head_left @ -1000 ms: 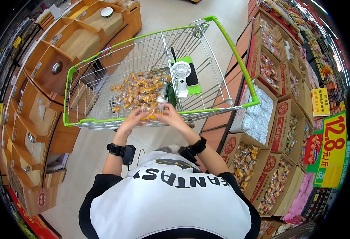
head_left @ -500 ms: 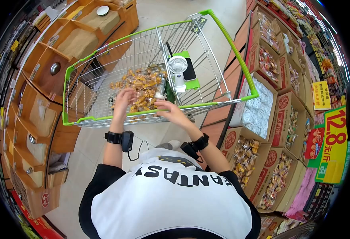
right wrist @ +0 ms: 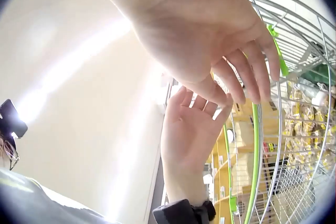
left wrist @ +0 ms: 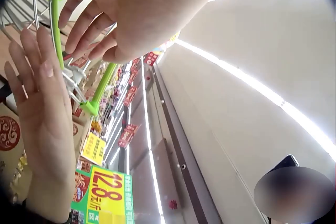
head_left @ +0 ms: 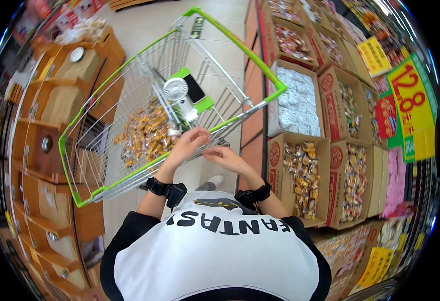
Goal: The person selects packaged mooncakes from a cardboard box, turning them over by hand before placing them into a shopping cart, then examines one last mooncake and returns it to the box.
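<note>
My left hand [head_left: 191, 144] is over the near side rail of a green-rimmed shopping cart [head_left: 240, 48], fingers extended and holding nothing. Just to its right is my right hand [head_left: 226, 158], also with nothing in it, its fingers loosely stretched toward the left hand. In the right wrist view both palms show, the right hand [right wrist: 215, 40] above the left hand [right wrist: 190, 132]. A heap of small orange-wrapped snacks [head_left: 147, 133] in clear packaging lies in the cart basket. Beside the heap, a white handheld fan [head_left: 176, 90] and a black phone [head_left: 195, 88] rest at the green seat flap [head_left: 207, 104].
Wooden display bins [head_left: 54, 143] line the left side of the aisle. Along the right stand open cartons of wrapped snacks [head_left: 305, 175], a box of white packets [head_left: 297, 98] and a large price sign [head_left: 408, 100]. Pale floor tiles [head_left: 225, 30] show beyond the cart.
Both hands have come away from the orange-wrapped snacks and moved right, to the near rail. The head view has turned, so the cart now sits further left and more tilted.
</note>
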Tool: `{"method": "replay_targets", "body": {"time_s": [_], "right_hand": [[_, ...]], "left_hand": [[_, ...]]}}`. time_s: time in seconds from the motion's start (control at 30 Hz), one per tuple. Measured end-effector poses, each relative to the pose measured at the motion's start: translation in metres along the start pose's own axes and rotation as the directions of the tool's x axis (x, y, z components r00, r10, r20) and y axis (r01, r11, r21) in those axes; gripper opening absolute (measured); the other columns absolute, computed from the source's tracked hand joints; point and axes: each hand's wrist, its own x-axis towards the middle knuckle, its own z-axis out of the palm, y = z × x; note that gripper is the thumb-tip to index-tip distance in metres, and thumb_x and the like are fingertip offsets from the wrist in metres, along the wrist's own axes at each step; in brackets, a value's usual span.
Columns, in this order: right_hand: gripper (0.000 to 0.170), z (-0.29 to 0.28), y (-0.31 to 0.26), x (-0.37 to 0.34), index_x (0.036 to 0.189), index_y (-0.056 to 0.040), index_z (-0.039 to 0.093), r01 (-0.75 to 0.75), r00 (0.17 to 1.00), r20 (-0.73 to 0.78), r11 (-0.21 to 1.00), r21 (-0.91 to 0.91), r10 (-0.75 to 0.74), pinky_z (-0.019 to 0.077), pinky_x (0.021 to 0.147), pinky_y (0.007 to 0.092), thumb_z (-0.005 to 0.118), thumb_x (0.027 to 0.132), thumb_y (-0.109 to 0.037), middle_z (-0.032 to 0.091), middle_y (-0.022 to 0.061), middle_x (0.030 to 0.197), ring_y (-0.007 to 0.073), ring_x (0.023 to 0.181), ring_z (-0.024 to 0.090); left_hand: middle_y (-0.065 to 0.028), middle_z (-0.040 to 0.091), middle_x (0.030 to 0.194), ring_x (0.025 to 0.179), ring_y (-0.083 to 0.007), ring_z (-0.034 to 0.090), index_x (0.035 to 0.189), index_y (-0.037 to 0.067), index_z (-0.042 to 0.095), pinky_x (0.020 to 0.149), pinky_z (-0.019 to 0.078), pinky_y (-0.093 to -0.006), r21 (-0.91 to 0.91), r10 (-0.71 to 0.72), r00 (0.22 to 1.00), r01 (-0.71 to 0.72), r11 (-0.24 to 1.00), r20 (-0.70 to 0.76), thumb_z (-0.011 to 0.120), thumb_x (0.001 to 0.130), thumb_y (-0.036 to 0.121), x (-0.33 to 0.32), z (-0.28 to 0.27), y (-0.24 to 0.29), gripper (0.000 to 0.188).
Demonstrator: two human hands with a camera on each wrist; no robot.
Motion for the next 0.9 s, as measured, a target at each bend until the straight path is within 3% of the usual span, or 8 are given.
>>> {"method": "replay_targets", "body": {"time_s": [0.1,0.27,0.5,0.67,0.73,0.9], "right_hand": [[0.028,-0.016,-0.003,-0.02,0.102,-0.0008,0.055,-0.022,0.997,-0.079,0.999,0.044,0.026,0.0402,0.08,0.026,0.054,0.081,-0.02,0.058,0.0078,0.097,0.0136,0.089,0.054],[0.024,-0.034,0.002,-0.058,0.098,-0.001,0.056,0.014,0.949,-0.314,0.997,0.073,0.009,0.0415,0.076,0.0263,0.052,0.08,-0.017,0.059,0.0076,0.091,0.0151,0.084,0.055],[0.022,-0.042,0.02,-0.111,0.096,-0.0001,0.055,0.078,0.844,-0.537,0.991,0.113,-0.005,0.042,0.075,0.0258,0.052,0.08,-0.014,0.059,0.0078,0.087,0.015,0.084,0.055],[0.021,-0.04,0.025,-0.145,0.094,0.0017,0.056,0.112,0.741,-0.671,0.978,0.178,0.038,0.0424,0.075,0.0255,0.052,0.08,-0.014,0.059,0.009,0.087,0.0145,0.082,0.056],[0.022,-0.038,0.026,-0.156,0.094,0.0023,0.055,0.109,0.7,-0.712,0.978,0.178,0.052,0.0425,0.075,0.0254,0.052,0.08,-0.014,0.06,0.0096,0.088,0.0146,0.082,0.056],[0.023,-0.029,0.026,-0.179,0.091,0.0026,0.057,0.007,0.641,-0.761,0.991,0.134,0.099,0.0428,0.072,0.0252,0.053,0.08,-0.017,0.061,0.0103,0.088,0.0152,0.08,0.056]], "left_hand": [[-0.006,0.056,0.085,0.081,-0.012,0.052,0.096,0.0,0.052,0.074,0.0415,-0.0242,0.002,0.001,0.991,-0.002,1.0,0.133,0.044,0.083,0.012,0.016,0.02,0.004,0.019],[-0.0058,0.055,0.085,0.08,-0.0118,0.052,0.097,0.0,0.051,0.073,0.0416,-0.0238,-0.049,-0.027,0.947,0.045,0.998,0.321,0.044,0.084,0.01,0.043,0.055,-0.001,0.019],[-0.0051,0.054,0.083,0.078,-0.011,0.052,0.094,-0.001,0.052,0.071,0.0418,-0.0235,0.013,0.001,0.819,-0.01,1.0,0.574,0.044,0.084,0.009,0.068,0.112,0.002,0.017],[-0.0043,0.054,0.081,0.074,-0.0101,0.051,0.091,-0.001,0.053,0.068,0.0414,-0.0229,0.095,-0.048,0.71,-0.027,0.995,0.703,0.044,0.083,0.01,0.073,0.147,-0.006,0.016],[-0.0035,0.055,0.078,0.072,-0.0096,0.05,0.088,-0.001,0.054,0.067,0.0404,-0.022,0.153,-0.043,0.653,-0.112,0.982,0.756,0.044,0.083,0.01,0.071,0.158,-0.007,0.016],[-0.0032,0.055,0.076,0.073,-0.0095,0.05,0.084,-0.001,0.055,0.067,0.0397,-0.0222,0.214,-0.079,0.599,-0.157,0.964,0.797,0.045,0.082,0.012,0.068,0.179,-0.011,0.016]]}}
